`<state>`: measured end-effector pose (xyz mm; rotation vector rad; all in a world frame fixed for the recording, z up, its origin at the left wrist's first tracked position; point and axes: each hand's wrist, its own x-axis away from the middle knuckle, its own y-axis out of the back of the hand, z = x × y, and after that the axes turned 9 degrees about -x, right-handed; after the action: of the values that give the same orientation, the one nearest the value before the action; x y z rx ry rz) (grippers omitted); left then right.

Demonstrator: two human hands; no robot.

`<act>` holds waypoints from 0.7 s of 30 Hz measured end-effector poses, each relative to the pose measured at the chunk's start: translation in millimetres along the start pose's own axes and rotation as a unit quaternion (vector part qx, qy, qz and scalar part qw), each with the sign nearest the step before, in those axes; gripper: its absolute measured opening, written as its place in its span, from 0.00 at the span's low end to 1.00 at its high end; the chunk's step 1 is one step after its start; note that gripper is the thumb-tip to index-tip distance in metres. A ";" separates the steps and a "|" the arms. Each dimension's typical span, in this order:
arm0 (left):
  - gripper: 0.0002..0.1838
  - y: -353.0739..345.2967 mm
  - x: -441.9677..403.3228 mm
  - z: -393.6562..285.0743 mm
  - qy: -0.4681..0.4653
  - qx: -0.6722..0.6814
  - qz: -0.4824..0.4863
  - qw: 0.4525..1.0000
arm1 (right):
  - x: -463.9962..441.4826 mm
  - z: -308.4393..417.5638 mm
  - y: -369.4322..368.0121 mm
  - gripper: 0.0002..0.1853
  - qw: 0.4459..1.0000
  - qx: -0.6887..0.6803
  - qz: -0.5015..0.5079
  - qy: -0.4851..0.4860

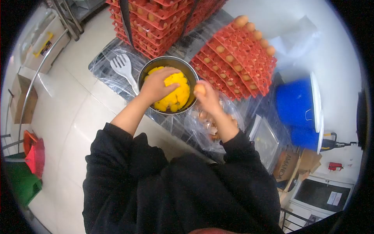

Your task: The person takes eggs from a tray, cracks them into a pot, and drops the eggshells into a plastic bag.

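Note:
A round metal pot [193,72] holds many bright yellow egg yolks [182,93]. My left hand [159,84] reaches over its left side, thumb and fingers apart above the yolks, with nothing visible in it. At the pot's right rim, my right hand [210,100] is closed around a brown egg [200,89]. Under my right forearm, a clear plastic bag [195,124] contains broken eggshells [213,130]. Left of the pot lies a pale slotted spatula [122,67], its handle against the pot's side.
Red egg trays [230,58] with some eggs lean in a tilted stack at right. A taller strapped tray stack [150,29] stands behind the pot. Plastic film covers the table [105,60]. Farther right are a blue bucket [295,103], a clear lid [265,140] and a cardboard box [286,165].

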<state>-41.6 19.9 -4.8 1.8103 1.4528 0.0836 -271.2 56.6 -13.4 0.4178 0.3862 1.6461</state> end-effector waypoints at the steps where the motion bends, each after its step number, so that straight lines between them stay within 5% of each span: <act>1: 0.22 -4.0 0.7 -5.6 -0.012 0.016 0.028 0.999 | -9.6 3.5 2.7 0.22 0.971 -0.198 0.038 -0.125; 3: 0.24 -9.7 -0.7 -15.1 -0.038 0.047 0.083 0.995 | -14.2 22.9 8.9 0.20 0.860 -0.458 0.113 -0.196; 10: 0.24 -0.4 -5.0 -10.1 0.021 0.043 0.130 0.990 | -27.4 36.9 -12.3 0.17 0.848 -0.460 0.164 -0.206; 21: 0.23 -25.1 5.0 13.9 -0.019 -0.001 0.023 1.000 | -35.9 22.0 -34.6 0.14 0.836 -0.481 0.167 -0.203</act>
<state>-52.9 17.4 -31.5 1.8344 1.3833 0.0745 -226.8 25.1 -12.6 0.0443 -0.8728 1.7974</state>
